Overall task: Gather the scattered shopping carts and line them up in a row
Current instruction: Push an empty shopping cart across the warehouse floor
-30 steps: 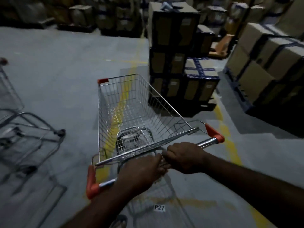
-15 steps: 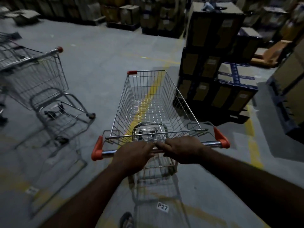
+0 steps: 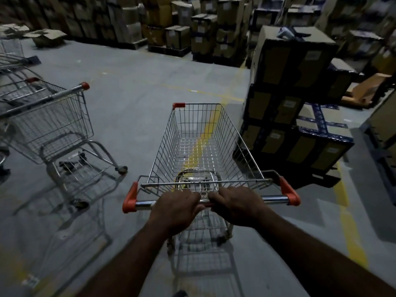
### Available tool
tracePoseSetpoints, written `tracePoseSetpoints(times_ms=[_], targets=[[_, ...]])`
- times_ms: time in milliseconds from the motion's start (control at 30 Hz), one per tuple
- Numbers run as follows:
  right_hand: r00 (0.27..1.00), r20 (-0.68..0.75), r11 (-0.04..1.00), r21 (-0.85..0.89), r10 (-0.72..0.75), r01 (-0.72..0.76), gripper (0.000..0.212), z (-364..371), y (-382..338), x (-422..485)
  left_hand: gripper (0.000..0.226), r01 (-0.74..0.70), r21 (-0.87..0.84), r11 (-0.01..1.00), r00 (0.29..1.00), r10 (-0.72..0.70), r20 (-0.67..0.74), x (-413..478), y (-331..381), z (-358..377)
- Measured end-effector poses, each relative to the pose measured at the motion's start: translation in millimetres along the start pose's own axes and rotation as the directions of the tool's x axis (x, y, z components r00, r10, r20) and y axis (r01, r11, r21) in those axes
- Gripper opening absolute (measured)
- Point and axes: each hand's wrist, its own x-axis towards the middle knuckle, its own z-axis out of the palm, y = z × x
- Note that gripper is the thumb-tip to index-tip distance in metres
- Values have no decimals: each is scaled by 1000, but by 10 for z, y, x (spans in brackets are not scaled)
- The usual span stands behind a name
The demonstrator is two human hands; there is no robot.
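Both hands (image 3: 211, 207) gripping handle, cart (image 3: 201, 146) empty

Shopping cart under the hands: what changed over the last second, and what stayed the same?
The held shopping cart swung left, squaring up with the view; the stacked boxes slid right, and the parked cart at left came into fuller view. Unchanged: left hand and right hand grip the handle bar.
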Motion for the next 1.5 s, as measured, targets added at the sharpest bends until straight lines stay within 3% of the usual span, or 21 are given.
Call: tracePoseSetpoints(times_ms=[300, 500, 600, 900, 1200, 1333, 1500], targets=[[993, -32, 994, -2, 111, -111, 32, 284, 670, 784, 48, 68, -31, 997, 993, -71, -95, 794, -646, 248], [959, 175, 967, 80, 224, -240, 61, 398, 1089, 1332, 45, 63, -3, 998, 994, -63, -85, 1299, -1113, 402], [965, 171, 975, 66, 201, -214, 68, 456, 1326, 1641, 41, 60, 19, 998, 995, -59, -86, 1578, -1381, 513], [969, 135, 971, 89, 208, -221, 57, 932, 2355, 2749, 45, 98, 26, 995, 991, -95, -98, 2673, -2317, 895], [982, 112, 979, 120, 153, -167, 65, 1333, 3521, 3921, 64, 255, 13, 967, 954, -254, 162, 3923, -3207, 1104], [987, 122, 981, 149, 105, -123, 62, 1538, 3923, 4357, 59, 341, 40, 939, 886, -336, 319, 4392, -3561, 1146], [990, 129, 986, 147, 53, -72, 58, 1711, 4437, 4948, 58, 365, 81, 928, 871, -370, 324, 4896, -4030, 1316]])
